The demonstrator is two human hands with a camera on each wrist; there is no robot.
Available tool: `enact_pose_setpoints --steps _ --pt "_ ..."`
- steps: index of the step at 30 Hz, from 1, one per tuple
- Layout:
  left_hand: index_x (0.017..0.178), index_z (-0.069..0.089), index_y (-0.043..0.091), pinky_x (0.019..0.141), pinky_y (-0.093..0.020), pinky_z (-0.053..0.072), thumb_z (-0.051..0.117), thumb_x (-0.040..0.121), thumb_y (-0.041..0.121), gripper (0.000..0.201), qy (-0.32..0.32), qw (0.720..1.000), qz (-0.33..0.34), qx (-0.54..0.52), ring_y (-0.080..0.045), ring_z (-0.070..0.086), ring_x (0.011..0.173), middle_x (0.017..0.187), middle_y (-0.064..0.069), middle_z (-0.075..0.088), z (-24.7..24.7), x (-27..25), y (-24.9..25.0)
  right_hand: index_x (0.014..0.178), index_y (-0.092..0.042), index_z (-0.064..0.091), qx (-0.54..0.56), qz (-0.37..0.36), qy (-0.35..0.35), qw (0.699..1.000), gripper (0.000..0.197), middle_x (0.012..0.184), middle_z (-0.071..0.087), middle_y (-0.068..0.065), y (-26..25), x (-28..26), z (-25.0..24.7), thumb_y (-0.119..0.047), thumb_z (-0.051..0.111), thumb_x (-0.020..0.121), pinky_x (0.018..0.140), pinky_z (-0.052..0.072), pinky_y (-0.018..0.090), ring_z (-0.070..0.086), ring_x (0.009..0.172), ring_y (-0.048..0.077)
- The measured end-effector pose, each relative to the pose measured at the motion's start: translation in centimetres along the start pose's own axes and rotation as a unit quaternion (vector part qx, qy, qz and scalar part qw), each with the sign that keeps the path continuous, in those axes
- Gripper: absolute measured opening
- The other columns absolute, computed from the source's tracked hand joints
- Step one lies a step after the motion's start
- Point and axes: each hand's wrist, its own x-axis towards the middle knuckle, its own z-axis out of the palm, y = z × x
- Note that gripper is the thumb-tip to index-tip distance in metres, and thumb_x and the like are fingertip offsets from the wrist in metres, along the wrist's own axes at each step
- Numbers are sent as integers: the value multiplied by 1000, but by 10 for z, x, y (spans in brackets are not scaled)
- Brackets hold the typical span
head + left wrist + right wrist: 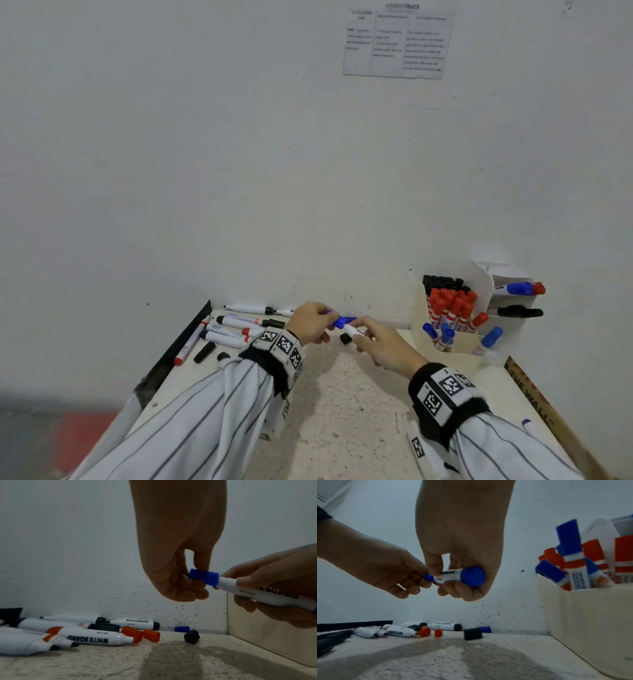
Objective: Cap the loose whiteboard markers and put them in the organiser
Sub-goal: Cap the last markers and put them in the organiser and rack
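Two hands meet above the tabletop's (342,404) middle: left hand (310,323) pinches a blue plastic cap (204,578) onto the white-barrelled whiteboard marker (452,575) gripped by the right hand (383,344). Loose black cap (346,338) beneath; cream plastic organiser (455,346) at the far right corner.

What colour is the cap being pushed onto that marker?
Blue cap, seen best in the left wrist view.
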Motion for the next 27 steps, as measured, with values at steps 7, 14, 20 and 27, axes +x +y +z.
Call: enact_pose_setpoints --steps 7,14,20,27 --pt "93 60 15 52 -17 43 45 94 17 16 -27 999 -14 15 -9 57 56 74 3 57 -7 -33 -8 123 -26 39 -24 7 -34 999 32 89 61 2 -12 -6 21 -28 50 93 42 35 15 46 52 8" --pt "80 57 7 40 -19 31 36 94 24 30 5 999 -34 13 -14 46 40 62 -3 54 -19 -58 -19 98 -23 54 3 -45 -28 999 13 84 62 -2 -16 -16 43 -33 59 90 57 37 14 51 58 -3" --pt "59 42 12 51 -26 32 37 96 30 41 9 992 -20 124 -14 39 49 55 -1 44 -22 -74 -30 91 -40 53 -47 -70 -36 996 10 85 64 11 -16 -20 57 -49 54 87 67 41 28 53 71 13" --pt "50 45 15 63 -28 37 40 93 30 46 16 988 -42 147 -15 43 55 54 1 47 -17 -87 -42 84 -33 58 -115 -67 -55 990 19 83 62 -4 -18 -23 63 -52 60 82 67 41 28 51 72 10"
